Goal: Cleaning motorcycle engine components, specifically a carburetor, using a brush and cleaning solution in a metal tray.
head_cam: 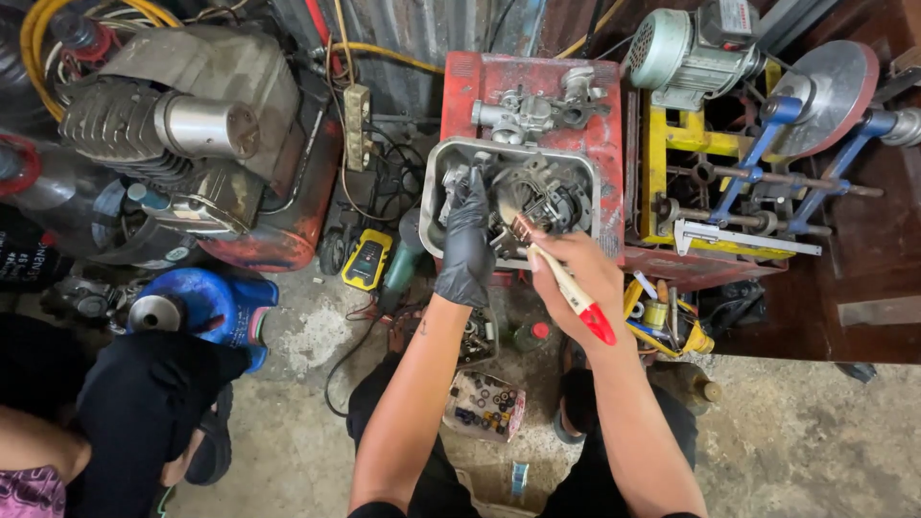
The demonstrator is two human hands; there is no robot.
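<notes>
1. The step in hand looks like brush-cleaning engine parts over a metal tray (pixel 434 197), which sits on a red box (pixel 537 77).
2. The left hand (pixel 467 240), in a black glove, reaches into the tray with its fingers closed around a grey metal part (pixel 454 182) at the tray's left side.
3. The right hand (pixel 576 273), bare, is wrapped around a paintbrush (pixel 564 281) with a white and red handle. Its bristles point at the tray's near edge, just beside the gloved hand.
4. The tray holds a round engine piece (pixel 547 197) and smaller metal bits, crowded together. Whether there is liquid under them I cannot tell.
5. A carburettor-like part (pixel 523 113) lies on the red box, just behind the tray.
6. On the floor below the tray, a small open box (pixel 484 405) holds many little parts.
7. As a judgement, the next move calls for holding the part steady and bringing the bristles onto it.
</notes>
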